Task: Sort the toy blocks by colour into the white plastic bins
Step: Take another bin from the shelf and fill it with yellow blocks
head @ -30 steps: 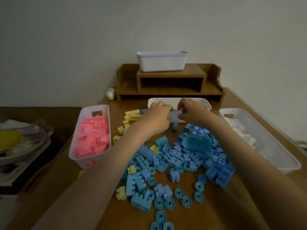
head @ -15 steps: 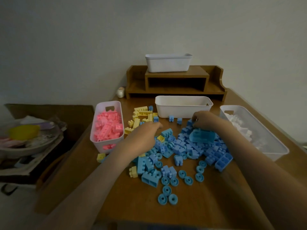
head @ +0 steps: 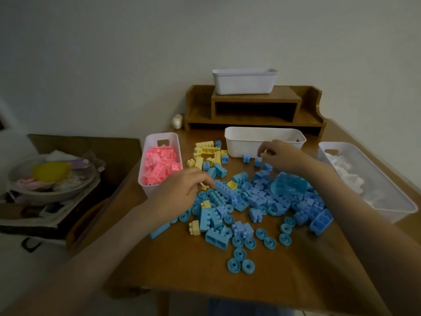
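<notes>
A heap of blue blocks (head: 268, 197) covers the middle of the wooden table (head: 284, 277), with blue wheels in front. Yellow blocks (head: 206, 153) lie at the back left of the heap. My left hand (head: 182, 192) hovers over the heap's left edge and pinches a small pale yellow piece (head: 204, 185). My right hand (head: 280, 156) pinches another small pale piece (head: 263, 153) in front of the middle white bin (head: 239, 147). A bin of pink blocks (head: 161, 165) stands at the left, and a bin of white blocks (head: 369, 179) at the right.
A wooden shelf (head: 255, 110) at the back carries another white bin (head: 245, 82). A small round figurine (head: 177, 121) sits beside it. Left of the table, a bowl with a yellow object (head: 51, 176) rests on stacked clutter. The table's near edge runs across the lower part of the view.
Both hands came back from the middle bin to the heap. The left hand moved to the heap's left edge and pinched a pale piece; the right picked one up near the bin.
</notes>
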